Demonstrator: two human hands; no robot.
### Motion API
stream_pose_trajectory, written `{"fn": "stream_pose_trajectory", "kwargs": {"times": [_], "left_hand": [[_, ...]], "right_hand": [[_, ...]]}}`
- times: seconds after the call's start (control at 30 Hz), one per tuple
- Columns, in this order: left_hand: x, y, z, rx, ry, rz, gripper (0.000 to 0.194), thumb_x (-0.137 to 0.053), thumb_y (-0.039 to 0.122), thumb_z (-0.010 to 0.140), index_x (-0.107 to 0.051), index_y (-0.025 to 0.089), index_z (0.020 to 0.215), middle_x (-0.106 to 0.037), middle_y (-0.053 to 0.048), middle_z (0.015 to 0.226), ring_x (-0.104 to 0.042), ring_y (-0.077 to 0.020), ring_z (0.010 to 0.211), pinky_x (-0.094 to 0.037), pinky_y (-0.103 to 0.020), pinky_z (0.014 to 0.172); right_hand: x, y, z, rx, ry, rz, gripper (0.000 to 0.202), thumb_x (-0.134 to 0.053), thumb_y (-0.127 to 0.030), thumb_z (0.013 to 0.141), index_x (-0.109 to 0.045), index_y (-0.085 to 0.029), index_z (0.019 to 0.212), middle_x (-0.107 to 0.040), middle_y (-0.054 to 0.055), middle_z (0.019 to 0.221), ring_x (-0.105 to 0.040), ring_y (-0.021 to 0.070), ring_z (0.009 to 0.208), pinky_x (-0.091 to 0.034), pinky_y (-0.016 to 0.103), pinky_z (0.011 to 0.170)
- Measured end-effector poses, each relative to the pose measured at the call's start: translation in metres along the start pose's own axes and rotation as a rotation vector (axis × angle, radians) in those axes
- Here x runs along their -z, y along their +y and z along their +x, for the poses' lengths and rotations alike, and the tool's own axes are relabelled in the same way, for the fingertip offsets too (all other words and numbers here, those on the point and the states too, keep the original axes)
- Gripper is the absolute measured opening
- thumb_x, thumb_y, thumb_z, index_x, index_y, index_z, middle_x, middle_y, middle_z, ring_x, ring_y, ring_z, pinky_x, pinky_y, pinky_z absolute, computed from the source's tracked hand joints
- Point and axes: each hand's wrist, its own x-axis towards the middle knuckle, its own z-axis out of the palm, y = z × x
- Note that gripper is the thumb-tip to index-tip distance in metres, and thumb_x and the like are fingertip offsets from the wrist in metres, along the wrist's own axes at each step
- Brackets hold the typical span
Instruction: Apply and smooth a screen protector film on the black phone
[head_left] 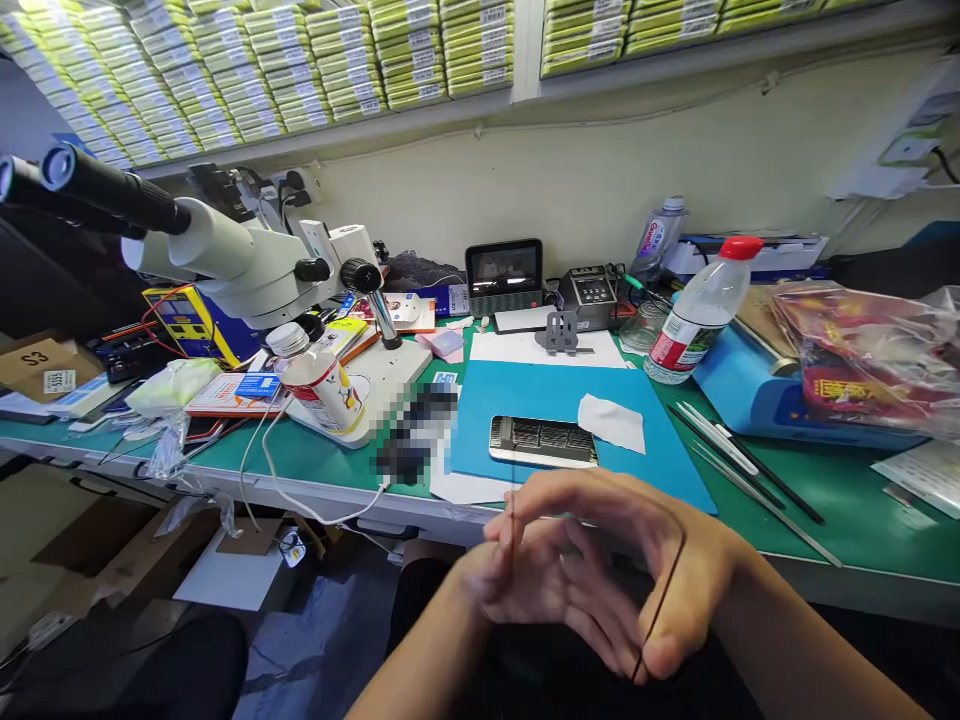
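Observation:
My left hand (532,585) and my right hand (660,555) are together in front of the bench edge, fingers curved towards each other and partly blurred. Between them is a thin dark-edged piece (666,590) with a rounded corner, perhaps clear inside its outline. My right thumb presses against its edge, and my left fingers close near the other side. Just beyond my hands, a phone-like device (540,443) with a dark, striped face lies on a blue mat (487,385). Beside it is a white wipe or paper piece (613,424).
Tweezers and thin tools (757,480) lie right of the mat. A red-capped bottle (701,310) stands behind them, near a bag (870,360). On the left are a microscope (240,255), another bottle (319,380) and a white cable (307,515). A small screen (504,268) stands behind.

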Motion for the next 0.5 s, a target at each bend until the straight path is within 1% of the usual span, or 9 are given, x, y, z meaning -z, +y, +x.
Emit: {"fn": "stream_pose_trajectory", "kwargs": {"times": [0.03,0.07,0.1,0.17,0.23,0.3,0.37,0.43,0.5], "left_hand": [[0.008,0.011,-0.008,0.006,-0.063,-0.028,0.094,-0.036,0.096,0.074,-0.067,0.015,0.11,-0.073,-0.019,0.1,-0.073,-0.0351,0.086,-0.053,-0.052,0.084],[0.016,0.022,-0.016,0.018,-0.142,-0.075,0.089,-0.037,0.091,0.081,-0.063,0.015,0.119,-0.072,-0.021,0.11,-0.073,-0.0353,0.093,-0.051,-0.054,0.09],[0.024,0.034,-0.024,-0.029,-0.12,-0.067,0.079,-0.038,0.083,0.089,-0.061,0.016,0.124,-0.071,-0.021,0.117,-0.072,-0.0334,0.098,-0.048,-0.054,0.095],[0.039,0.057,-0.039,-0.151,0.062,0.143,0.058,-0.051,0.065,0.097,-0.06,0.018,0.129,-0.068,-0.019,0.126,-0.069,-0.0306,0.107,-0.046,-0.05,0.101],[0.05,0.076,-0.048,-0.212,0.245,0.4,0.052,-0.059,0.058,0.096,-0.06,0.02,0.131,-0.068,-0.016,0.129,-0.066,-0.0299,0.113,-0.045,-0.047,0.104],[0.053,0.09,-0.048,-0.253,0.356,0.677,0.057,-0.064,0.058,0.093,-0.057,0.023,0.137,-0.065,-0.014,0.135,-0.062,-0.0305,0.121,-0.045,-0.046,0.107],[0.05,0.099,-0.04,-0.286,0.363,0.976,0.07,-0.069,0.06,0.088,-0.049,0.025,0.146,-0.057,-0.013,0.145,-0.055,-0.032,0.132,-0.042,-0.048,0.112],[0.041,0.102,-0.028,-0.32,0.28,1.267,0.086,-0.074,0.063,0.083,-0.04,0.025,0.153,-0.05,-0.014,0.153,-0.046,-0.0338,0.141,-0.039,-0.05,0.116],[0.032,0.1,-0.013,-0.367,0.171,1.495,0.098,-0.076,0.066,0.079,-0.034,0.021,0.156,-0.048,-0.017,0.154,-0.043,-0.0355,0.143,-0.038,-0.052,0.118]], "right_hand": [[0.005,-0.004,-0.004,-0.004,0.058,-0.086,0.081,-0.084,-0.06,0.068,-0.061,-0.023,0.137,-0.066,0.013,0.128,-0.063,0.0313,0.121,-0.045,0.047,0.108],[0.013,-0.008,-0.008,-0.02,0.122,-0.16,0.079,-0.08,-0.062,0.073,-0.06,-0.024,0.139,-0.065,0.013,0.129,-0.061,0.0318,0.123,-0.043,0.047,0.109],[0.021,-0.011,-0.012,-0.033,0.189,-0.236,0.077,-0.076,-0.064,0.076,-0.059,-0.026,0.14,-0.065,0.013,0.129,-0.061,0.0319,0.123,-0.044,0.048,0.109],[0.037,-0.013,-0.022,-0.123,0.315,-0.431,0.07,-0.074,-0.062,0.08,-0.059,-0.029,0.14,-0.065,0.011,0.126,-0.062,0.0307,0.12,-0.047,0.047,0.107],[0.049,-0.01,-0.031,-0.278,0.384,-0.67,0.065,-0.072,-0.057,0.084,-0.059,-0.029,0.142,-0.066,0.011,0.124,-0.063,0.0308,0.119,-0.049,0.047,0.105],[0.054,-0.003,-0.039,-0.428,0.383,-0.869,0.065,-0.069,-0.057,0.085,-0.059,-0.029,0.143,-0.065,0.011,0.128,-0.063,0.0323,0.118,-0.052,0.048,0.102],[0.052,0.005,-0.045,-0.51,0.344,-0.999,0.067,-0.066,-0.06,0.086,-0.057,-0.028,0.145,-0.064,0.012,0.134,-0.064,0.0336,0.119,-0.054,0.049,0.099],[0.045,0.011,-0.048,-0.526,0.313,-1.094,0.069,-0.063,-0.059,0.088,-0.054,-0.026,0.148,-0.062,0.013,0.139,-0.064,0.0341,0.121,-0.055,0.049,0.098],[0.039,0.013,-0.05,-0.507,0.299,-1.173,0.07,-0.062,-0.056,0.089,-0.05,-0.024,0.15,-0.062,0.013,0.141,-0.063,0.0338,0.123,-0.055,0.047,0.098]]}}
